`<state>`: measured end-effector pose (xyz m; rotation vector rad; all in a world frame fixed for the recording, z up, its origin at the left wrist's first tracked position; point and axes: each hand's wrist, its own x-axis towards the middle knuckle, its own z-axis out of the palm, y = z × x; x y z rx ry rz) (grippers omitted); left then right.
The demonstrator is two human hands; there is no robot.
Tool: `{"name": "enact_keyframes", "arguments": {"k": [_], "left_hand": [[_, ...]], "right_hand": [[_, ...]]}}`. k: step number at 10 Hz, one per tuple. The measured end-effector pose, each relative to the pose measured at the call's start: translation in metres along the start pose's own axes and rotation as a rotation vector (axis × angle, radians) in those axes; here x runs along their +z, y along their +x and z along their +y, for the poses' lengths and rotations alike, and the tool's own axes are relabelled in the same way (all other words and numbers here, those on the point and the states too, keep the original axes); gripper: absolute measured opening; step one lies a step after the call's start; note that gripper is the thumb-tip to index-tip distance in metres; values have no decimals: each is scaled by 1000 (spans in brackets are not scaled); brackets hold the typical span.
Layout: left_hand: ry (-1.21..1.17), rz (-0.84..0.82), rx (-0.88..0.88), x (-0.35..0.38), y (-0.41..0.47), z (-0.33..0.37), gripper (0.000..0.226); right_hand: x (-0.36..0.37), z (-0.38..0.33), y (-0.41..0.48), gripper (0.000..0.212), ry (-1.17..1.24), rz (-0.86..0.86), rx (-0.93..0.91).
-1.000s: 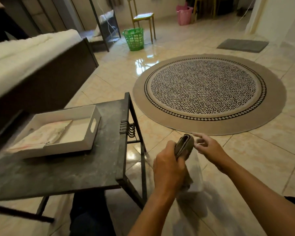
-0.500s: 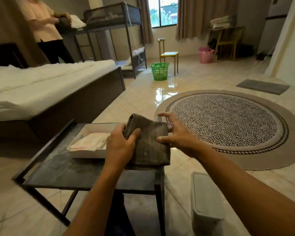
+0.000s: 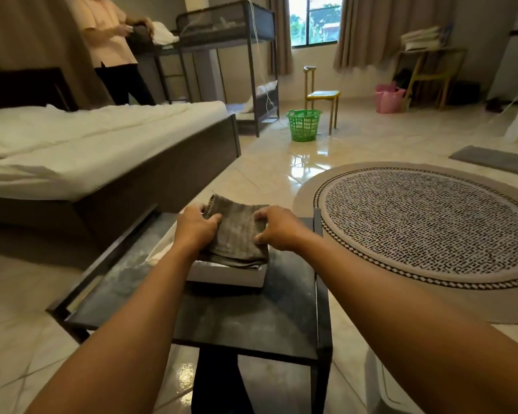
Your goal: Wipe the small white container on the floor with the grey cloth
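I am holding the folded grey cloth (image 3: 238,234) with both hands over the white tray (image 3: 228,273) on the dark table (image 3: 251,318). My left hand (image 3: 196,228) is pinching its left edge and my right hand (image 3: 277,231) is gripping its right edge, probably to keep the fold flat while setting it down. My arms are hiding much of the near floor. The small white container (image 3: 380,386) is only partly showing at the near right, low beside the table, under my right forearm; its lid and shape are hard to make out.
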<state>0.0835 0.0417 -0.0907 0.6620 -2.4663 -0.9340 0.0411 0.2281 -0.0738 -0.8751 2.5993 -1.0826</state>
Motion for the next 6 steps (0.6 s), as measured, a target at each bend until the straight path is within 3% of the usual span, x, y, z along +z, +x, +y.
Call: {"name": "enact_keyframes", "arguments": {"k": [1, 2, 3, 4, 5, 6], "left_hand": [[191, -89, 10, 14, 8, -12, 39], [431, -118, 227, 17, 8, -11, 68], [483, -464, 292, 25, 1, -1, 64], [723, -613, 295, 36, -8, 7, 58], [705, -579, 302, 34, -13, 19, 49], [428, -171, 401, 27, -33, 21, 42]], "right_hand": [[10, 10, 4, 52, -82, 5, -23], [9, 21, 3, 47, -110, 30, -71], [-2, 31, -1, 43, -63, 74, -89], [-20, 38, -18, 44, -16, 120, -87], [-53, 43, -55, 44, 43, 176, -95], [-96, 51, -103, 42, 175, 268, -108]]}}
